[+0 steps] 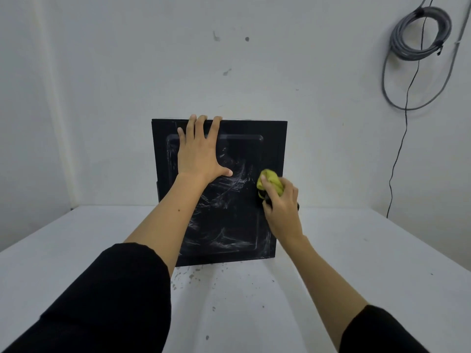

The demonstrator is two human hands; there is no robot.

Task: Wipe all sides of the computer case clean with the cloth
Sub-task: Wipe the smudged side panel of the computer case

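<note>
The computer case [224,225] is standing on the white table [356,263] in the middle of the frame, its broad black side panel facing the camera and its far edge close to the wall [127,59]. The left hand [200,151] is lying flat on the upper part of the panel, fingers straight and spread, fingertips reaching over the top edge and bracing it. The right hand [281,202] is clutching a bunched yellow-green cloth [270,180] and pressing it against the panel's right edge, at centre right of the frame. The likeliest trouble, as I judge it, is that hard wiping near that edge is going to push the case sideways or tip it if the bracing hand eases; a tightly wadded cloth may also only be smearing the dirt around. The panel itself is looking matte black with a shallow raised rectangle, and whitish streaks and swirls are covering its middle and lower part, so this side is not clean yet. Grey specks are dotting the table just below the case
</note>
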